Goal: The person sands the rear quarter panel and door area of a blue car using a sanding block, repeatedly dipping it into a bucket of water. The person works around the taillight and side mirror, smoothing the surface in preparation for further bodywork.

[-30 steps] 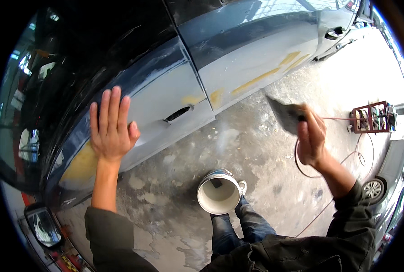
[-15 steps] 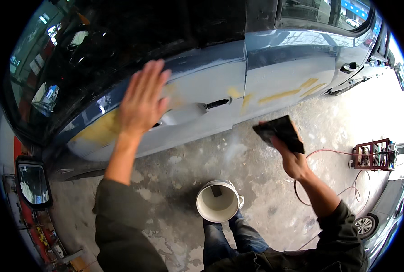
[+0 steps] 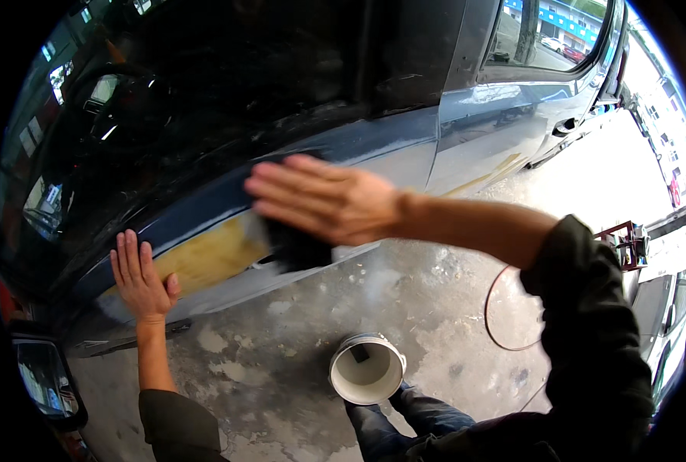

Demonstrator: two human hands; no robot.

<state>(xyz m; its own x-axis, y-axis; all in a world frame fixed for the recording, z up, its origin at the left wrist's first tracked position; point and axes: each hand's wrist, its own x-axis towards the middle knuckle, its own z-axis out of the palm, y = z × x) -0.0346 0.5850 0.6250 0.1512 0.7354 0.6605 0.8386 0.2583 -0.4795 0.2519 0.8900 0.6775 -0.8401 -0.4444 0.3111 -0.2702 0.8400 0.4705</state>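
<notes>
My right hand [image 3: 335,204] lies over a black sheet of sandpaper [image 3: 297,250] on the car door, fingers stretched out and pointing left. Motion smears the hand and sheet a little; the palm side is hidden. Further left, my left hand [image 3: 141,286] rests flat with spread fingers at the front end of the door, holding nothing. Between the two hands runs a patch of yellow filler [image 3: 212,254]. Grey primer [image 3: 404,171] covers the door around it, below a dark blue strip [image 3: 358,141]. The sheet and right hand cover the door handle area.
A white bucket [image 3: 367,393] with a dark flat piece [image 3: 360,353] inside stands by my feet. A side mirror [image 3: 46,377] juts out at lower left. At right are a red hose [image 3: 490,312], a dark red rack [image 3: 627,245] and another car [image 3: 662,296].
My right hand has swung left from above the floor and brought the sandpaper onto the door. My left hand has moved left and down along the panel. The view has shifted too.
</notes>
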